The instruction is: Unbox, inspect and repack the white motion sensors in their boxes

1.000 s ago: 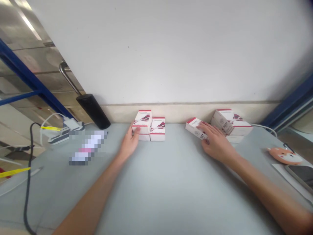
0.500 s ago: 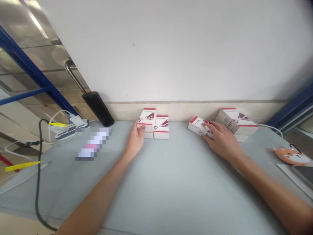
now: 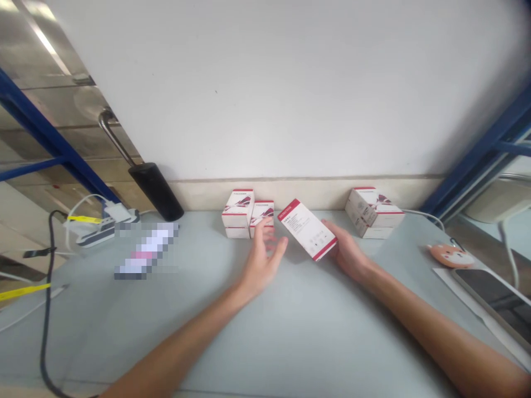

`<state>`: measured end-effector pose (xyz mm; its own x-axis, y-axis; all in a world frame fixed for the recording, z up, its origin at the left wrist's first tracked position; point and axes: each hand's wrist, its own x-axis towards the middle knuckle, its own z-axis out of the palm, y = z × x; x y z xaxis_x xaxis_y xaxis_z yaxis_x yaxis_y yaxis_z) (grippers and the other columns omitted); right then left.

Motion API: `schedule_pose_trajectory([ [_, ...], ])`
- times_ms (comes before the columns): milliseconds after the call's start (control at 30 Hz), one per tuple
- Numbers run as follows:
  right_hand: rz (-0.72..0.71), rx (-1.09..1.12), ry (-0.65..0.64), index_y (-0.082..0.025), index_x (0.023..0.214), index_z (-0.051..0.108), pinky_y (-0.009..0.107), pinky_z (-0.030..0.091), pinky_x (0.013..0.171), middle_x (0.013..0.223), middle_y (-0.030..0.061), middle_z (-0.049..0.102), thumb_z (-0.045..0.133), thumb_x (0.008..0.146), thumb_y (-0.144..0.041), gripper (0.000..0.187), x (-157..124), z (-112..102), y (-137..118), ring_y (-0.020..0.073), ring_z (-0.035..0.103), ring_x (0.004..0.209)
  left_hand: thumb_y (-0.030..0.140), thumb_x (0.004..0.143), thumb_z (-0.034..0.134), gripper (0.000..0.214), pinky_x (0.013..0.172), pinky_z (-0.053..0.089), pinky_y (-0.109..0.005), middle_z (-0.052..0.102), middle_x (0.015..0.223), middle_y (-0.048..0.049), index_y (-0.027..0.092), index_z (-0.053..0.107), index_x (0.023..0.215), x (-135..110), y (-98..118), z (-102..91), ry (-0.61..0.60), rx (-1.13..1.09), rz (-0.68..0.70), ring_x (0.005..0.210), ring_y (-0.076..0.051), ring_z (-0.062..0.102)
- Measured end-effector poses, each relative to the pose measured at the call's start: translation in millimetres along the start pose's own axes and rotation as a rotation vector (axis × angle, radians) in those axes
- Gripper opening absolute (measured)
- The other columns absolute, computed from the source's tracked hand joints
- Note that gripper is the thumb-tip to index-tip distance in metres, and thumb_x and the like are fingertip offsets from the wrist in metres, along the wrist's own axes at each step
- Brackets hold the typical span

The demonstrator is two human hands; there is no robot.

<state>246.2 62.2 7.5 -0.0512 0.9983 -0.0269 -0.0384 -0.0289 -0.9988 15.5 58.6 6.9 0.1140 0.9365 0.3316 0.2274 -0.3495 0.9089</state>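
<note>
Position: the held carton [image 3: 307,229] is at the centre of the scene, above the surface [image 3: 290,331], between a left carton stack [image 3: 238,213] and a right carton stack [image 3: 373,213]. It is tilted, with its wide printed face toward the viewer and red bands at both ends. Contact between its lower edge and the surface cannot be confirmed.

Grip state: the right grip [image 3: 350,251] is clamped on the carton at its right edge; part of the hold is hidden behind the box. The left grip [image 3: 263,260] is spread, thumb and fingers apart, just left of the carton and not holding it. Its fingers overlap a low carton [image 3: 263,208] in this view; contact there cannot be told.

Handling (judged): the carton appears to be thin printed paperboard, probably light enough for one hand. Contents are hidden, so weight remains uncertain. Expect stiffness along edges and corners, with some give at the middle of the wide face. The smooth print may slip under dry fingertips.

Hold points (judged): apply light, even pressure across the two long narrow sides, near mid-length. Avoid pressing the centre of the wide face, which may dent, or the banded ends, where closing flaps may lie.
</note>
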Motion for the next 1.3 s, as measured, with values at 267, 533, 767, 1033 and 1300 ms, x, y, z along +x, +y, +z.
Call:
schedule_pose_trajectory([
  [267, -0.311, -0.286, -0.181, -0.035, 0.155, 0.047, 0.047, 0.046, 0.115, 0.152, 0.0069, 0.06, 0.055, 0.107, -0.052, 0.051, -30, 13, -19, 0.0271, 0.058, 0.135, 0.047, 0.094, 0.077, 0.065, 0.111, 0.052, -0.041, 0.063, 0.148, -0.0098, 0.03, 0.045, 0.149, -4, 6, 3.8, -0.221, -0.347, -0.1, 0.134, -0.027, 0.062],
  [533, -0.761, -0.638, -0.095, -0.028, 0.145, 0.052, 0.038, 0.059, 0.088, 0.13, 0.0095, 0.072, 0.064, 0.102, -0.037, 0.045, -40, 16, -20, 0.0265, 0.071, 0.11, 0.041, 0.08, 0.092, 0.079, 0.094, 0.062, -0.037, 0.065, 0.144, -0.0054, 0.04, 0.047, 0.146, -23, -4, -2.9, -0.075, -0.012, 0.11, 0.127, -0.027, 0.067],
  [767, -0.541, -0.331, 0.135, -0.025, 0.076, 0.063, 0.032, 0.045, 0.052, 0.067, 0.0021, 0.057, 0.036, 0.113, -0.048, 0.052, -49, 10, -23, 0.0181, 0.052, 0.057, 0.042, 0.085, 0.087, 0.077, 0.1, 0.062, -0.043, 0.066, 0.133, -0.0118, 0.033, 0.044, 0.149, -25, 3, -2.0, -0.066, 0.196, 0.617, 0.119, -0.028, 0.07],
  [1033, 0.019, -0.096, -0.023, -0.029, 0.109, 0.069, 0.029, 0.054, 0.065, 0.094, 0.0011, 0.07, 0.063, 0.097, -0.063, 0.037, -37, 26, -25, 0.0201, 0.065, 0.079, 0.014, 0.078, 0.087, 0.046, 0.12, 0.049, -0.05, 0.049, 0.146, -0.0095, 0.031, 0.067, 0.116, -20, 33, -10.1, 0.019, 0.571, 1.018, 0.144, -0.026, 0.049],
  [1300, -0.729, -0.451, 0.215, -0.029, 0.119, 0.066, 0.045, 0.056, 0.093, 0.116, 0.0083, 0.066, 0.049, 0.107, -0.035, 0.022, -43, 16, -28, 0.0265, 0.065, 0.107, 0.014, 0.088, 0.074, 0.022, 0.1, 0.064, -0.043, 0.069, 0.121, -0.009, 0.026, 0.063, 0.103, -17, 36, -15.7, -0.065, 0.498, 0.957, 0.118, -0.024, 0.069],
])
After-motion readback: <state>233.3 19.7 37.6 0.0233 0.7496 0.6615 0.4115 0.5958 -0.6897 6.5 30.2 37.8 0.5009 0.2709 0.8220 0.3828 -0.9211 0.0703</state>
